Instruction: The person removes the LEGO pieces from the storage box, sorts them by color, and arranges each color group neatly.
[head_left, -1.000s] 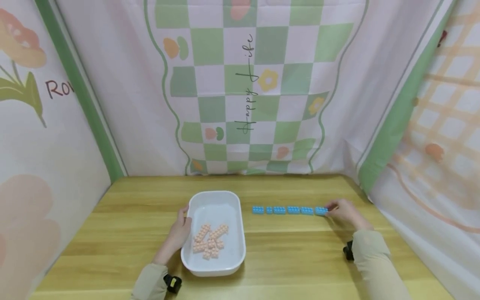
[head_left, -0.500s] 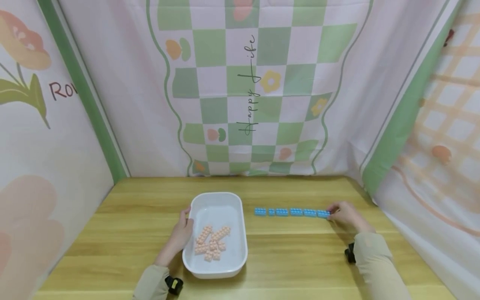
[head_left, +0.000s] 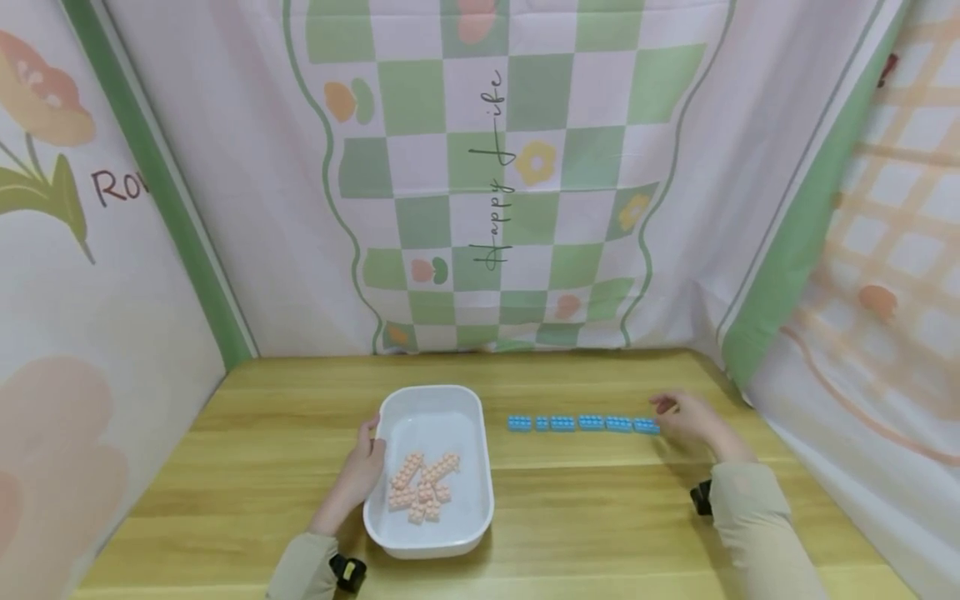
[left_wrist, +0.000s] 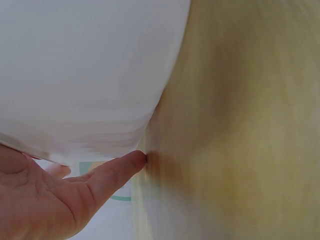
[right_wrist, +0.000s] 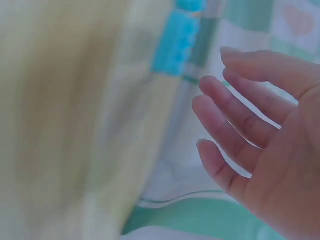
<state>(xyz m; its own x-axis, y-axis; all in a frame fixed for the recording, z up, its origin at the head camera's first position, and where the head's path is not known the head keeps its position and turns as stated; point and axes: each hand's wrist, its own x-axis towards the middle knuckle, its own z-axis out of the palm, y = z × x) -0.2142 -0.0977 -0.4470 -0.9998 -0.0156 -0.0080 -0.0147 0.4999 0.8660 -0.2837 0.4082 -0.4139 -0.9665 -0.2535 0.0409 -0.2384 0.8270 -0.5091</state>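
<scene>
A row of several light-blue building bricks (head_left: 562,423) lies on the wooden table, right of a white plastic tub (head_left: 476,467). Just past the row's right end is my right hand (head_left: 686,417), raised off the bricks. Its fingers are relaxed and apart in the right wrist view, with nothing between them; the end blue brick (right_wrist: 172,45) shows beyond. My left hand (head_left: 362,467) holds the tub's left side near the rim. In the left wrist view, a finger (left_wrist: 117,175) reaches along the tub's outer wall down to the table; the thumb is mostly hidden there.
Several pale-peach bricks (head_left: 423,487) lie in a loose pile in the tub. The wooden table (head_left: 585,533) ends at the back against a green-and-white checked curtain (head_left: 495,208). Printed cloths hang on both sides.
My right hand had its fingertips on the rightmost blue brick, moved it left against the row, and has now let go and lifted. The left hand stays at the tub.
</scene>
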